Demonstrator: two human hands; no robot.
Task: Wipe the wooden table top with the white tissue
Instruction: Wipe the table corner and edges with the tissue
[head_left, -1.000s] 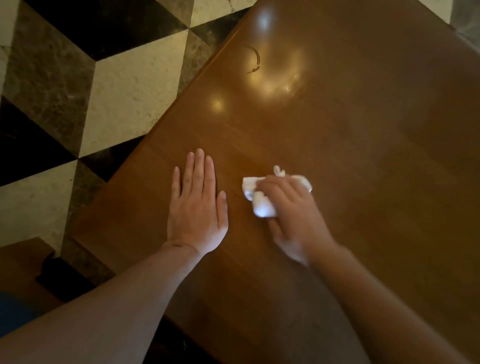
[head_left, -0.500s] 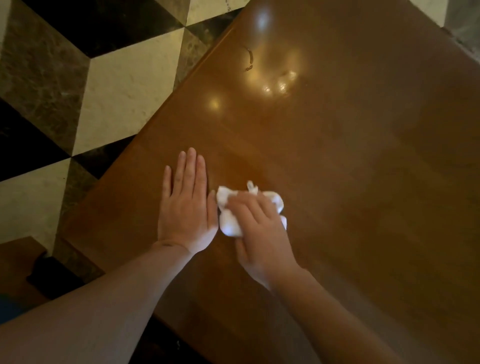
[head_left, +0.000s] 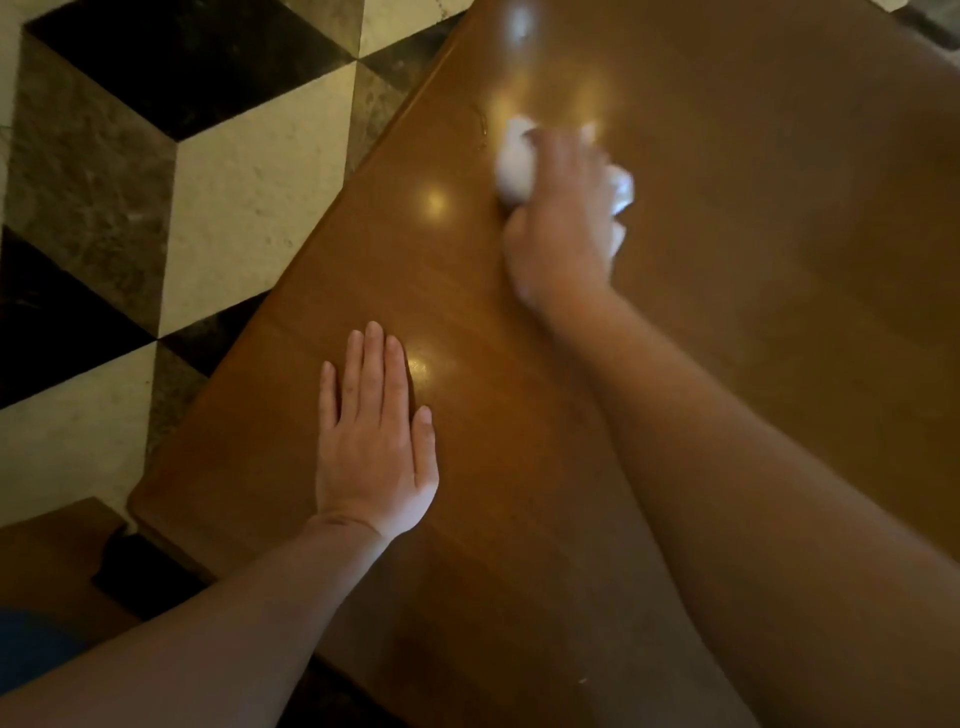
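Your right hand (head_left: 563, 228) is stretched far up the wooden table (head_left: 779, 312), fingers curled over the bunched white tissue (head_left: 514, 166) and pressing it to the top close beside the left edge, right where a dark curved mark (head_left: 480, 127) shows; the hand is blurred, so the exact finger hold is hard to read. Your left hand (head_left: 371, 441) lies flat and open near the close corner, fingers straight, holding nothing, well apart from the tissue. The broad unwiped-looking stretch lies to the right of your working hand, so I judge the next pass should run that way.
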